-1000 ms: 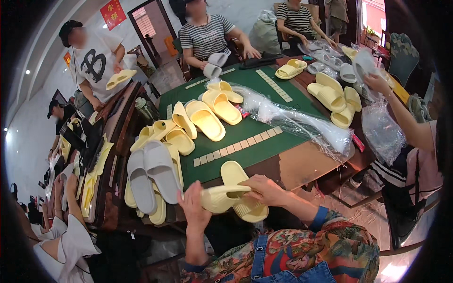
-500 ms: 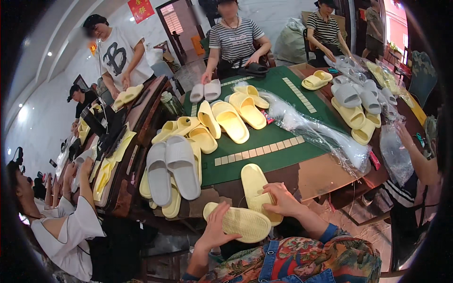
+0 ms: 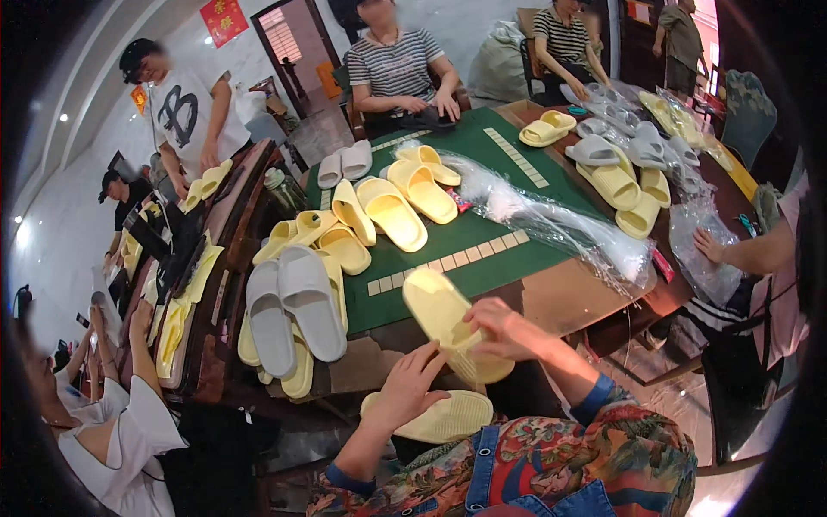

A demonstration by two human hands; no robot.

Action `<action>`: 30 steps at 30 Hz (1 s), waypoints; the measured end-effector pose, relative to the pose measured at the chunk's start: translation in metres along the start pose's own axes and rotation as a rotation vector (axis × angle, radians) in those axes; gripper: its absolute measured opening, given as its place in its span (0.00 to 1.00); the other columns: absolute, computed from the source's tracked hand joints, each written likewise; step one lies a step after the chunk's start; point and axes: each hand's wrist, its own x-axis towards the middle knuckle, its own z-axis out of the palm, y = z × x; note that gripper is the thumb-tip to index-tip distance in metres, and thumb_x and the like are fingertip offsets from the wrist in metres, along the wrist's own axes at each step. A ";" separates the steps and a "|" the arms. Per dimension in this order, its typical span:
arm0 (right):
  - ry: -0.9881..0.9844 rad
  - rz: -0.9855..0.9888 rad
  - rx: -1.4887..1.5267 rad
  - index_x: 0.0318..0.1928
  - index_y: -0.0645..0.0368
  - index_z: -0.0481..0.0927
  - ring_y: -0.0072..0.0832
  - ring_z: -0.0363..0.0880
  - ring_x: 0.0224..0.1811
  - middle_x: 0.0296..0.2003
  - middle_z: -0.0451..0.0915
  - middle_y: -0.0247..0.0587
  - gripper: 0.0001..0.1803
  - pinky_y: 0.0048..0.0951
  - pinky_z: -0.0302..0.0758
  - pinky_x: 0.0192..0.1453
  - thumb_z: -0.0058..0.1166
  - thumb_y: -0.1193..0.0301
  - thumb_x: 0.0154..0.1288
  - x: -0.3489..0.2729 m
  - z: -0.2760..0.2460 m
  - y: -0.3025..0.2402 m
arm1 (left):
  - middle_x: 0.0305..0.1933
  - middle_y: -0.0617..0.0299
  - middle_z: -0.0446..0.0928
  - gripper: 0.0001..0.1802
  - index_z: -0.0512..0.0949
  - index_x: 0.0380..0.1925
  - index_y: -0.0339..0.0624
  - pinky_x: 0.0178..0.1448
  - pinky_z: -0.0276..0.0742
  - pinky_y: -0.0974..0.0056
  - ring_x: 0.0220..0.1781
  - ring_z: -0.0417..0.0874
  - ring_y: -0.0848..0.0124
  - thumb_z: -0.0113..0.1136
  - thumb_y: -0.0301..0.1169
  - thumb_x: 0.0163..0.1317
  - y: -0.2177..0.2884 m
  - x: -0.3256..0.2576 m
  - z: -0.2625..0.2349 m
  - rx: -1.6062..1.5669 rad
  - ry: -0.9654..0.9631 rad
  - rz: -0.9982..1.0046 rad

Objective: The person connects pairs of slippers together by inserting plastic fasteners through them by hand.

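My right hand [image 3: 508, 332] is closed at the strap of a yellow slipper [image 3: 439, 314], which is held tilted over the near table edge. What its fingertips pinch there is too small to make out. My left hand [image 3: 409, 388] reaches to that slipper's left edge, its fingers stretched and the thumb apart from them. Below it, at my lap, lies a second yellow slipper [image 3: 452, 418], sole side showing, partly covered by my left hand and wrist.
Grey slippers [image 3: 314, 310] sit on yellow ones at the left table corner. Several yellow slippers [image 3: 392, 211] stand on the green mat [image 3: 413, 302]. A bundle of clear plastic bags [image 3: 551, 224] crosses it. More slippers [image 3: 637, 185] are piled right. Other people work around the tables.
My left hand has let go of the lower slipper and moved up to the other slipper. That slipper has shifted up and left with my right hand. The view has turned slightly.
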 end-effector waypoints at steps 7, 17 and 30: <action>0.092 0.428 -0.034 0.43 0.63 0.75 0.46 0.70 0.48 0.40 0.75 0.51 0.22 0.39 0.69 0.53 0.62 0.61 0.53 -0.007 -0.003 0.027 | 0.64 0.46 0.61 0.38 0.65 0.59 0.40 0.66 0.57 0.47 0.67 0.60 0.49 0.67 0.43 0.50 0.022 -0.043 0.098 -0.057 0.110 -0.028; 0.018 0.455 0.003 0.44 0.60 0.76 0.45 0.70 0.50 0.42 0.74 0.49 0.20 0.39 0.69 0.54 0.60 0.61 0.56 -0.008 -0.004 0.036 | 0.45 0.56 0.68 0.31 0.70 0.52 0.39 0.54 0.60 0.56 0.50 0.68 0.60 0.65 0.32 0.44 0.035 -0.028 0.102 0.129 0.009 -0.117; 0.047 0.392 0.196 0.43 0.61 0.75 0.24 0.72 0.45 0.41 0.75 0.36 0.12 0.26 0.69 0.48 0.58 0.69 0.62 -0.009 -0.018 0.008 | 0.54 0.51 0.71 0.32 0.67 0.53 0.40 0.62 0.66 0.59 0.60 0.71 0.59 0.70 0.23 0.46 0.021 -0.054 -0.053 -0.704 0.156 -0.238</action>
